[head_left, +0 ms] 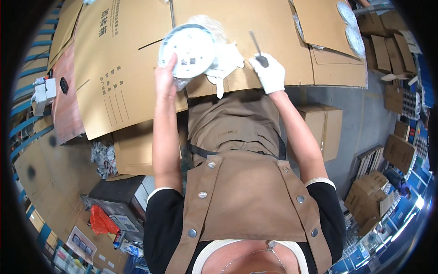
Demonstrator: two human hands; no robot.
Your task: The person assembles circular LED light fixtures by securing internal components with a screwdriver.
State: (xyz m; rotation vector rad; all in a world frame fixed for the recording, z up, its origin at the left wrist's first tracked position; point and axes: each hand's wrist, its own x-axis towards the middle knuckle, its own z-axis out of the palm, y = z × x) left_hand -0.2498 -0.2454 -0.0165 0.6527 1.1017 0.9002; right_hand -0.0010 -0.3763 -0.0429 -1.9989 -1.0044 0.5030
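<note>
My bare left hand grips a round white disc-shaped part by its near edge, thumb on top. Small holes and a dark square mark show on its face. Crumpled clear plastic sticks out behind the disc; whether it wraps the disc I cannot tell. Right of the disc, a loose white glove lies on the cardboard sheet. My right hand, in a white glove, is closed round the dark handle of a thin-shafted tool, apparently a screwdriver. Its shaft points away from me, blurred at the tip.
Round pieces in clear plastic lie at the far right on more cardboard. A small black object and a white box sit at the left. Cartons stand on the floor below the table's right edge.
</note>
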